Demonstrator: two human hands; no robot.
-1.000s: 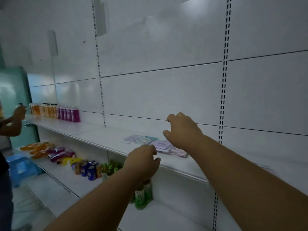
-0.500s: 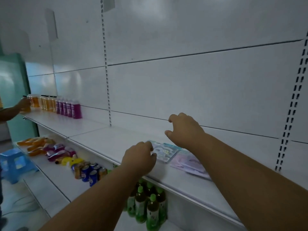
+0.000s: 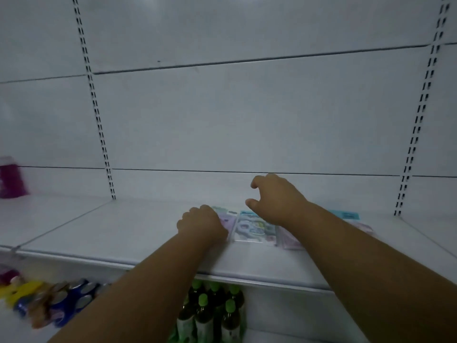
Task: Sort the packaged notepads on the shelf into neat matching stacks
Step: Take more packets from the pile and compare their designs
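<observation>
The packaged notepads (image 3: 254, 227) lay flat in a loose row on the white shelf (image 3: 123, 229), toward its back and just right of its middle, not yet gathered into stacks. Taking the blue-topped pack at the row's centre as the landmark: a purple pack (image 3: 228, 220) lay touching it on the left, another purplish pack (image 3: 289, 240) lay just to its right, half hidden under the right forearm, and one more with a blue header (image 3: 346, 215) showed well to the right, beyond that arm.

The left hand (image 3: 201, 225) rested at the left edge of the purple pack with its fingers curled under; whether it actually pinched the pack or only lay against it could not be told, since the knuckles hid the fingertips. The right hand (image 3: 277, 199) hovered above the landmark's far edge, fingers loosely bent and thumb apart, holding nothing.

The step in hand looked like the opening reach, before any pack had been lifted. The next move probably called for the right hand to come down on the landmark pack and pinch its slippery wrapper at an edge, while the left steadied or drew aside the purple one, so that like designs could be laid squarely on each other.
</observation>
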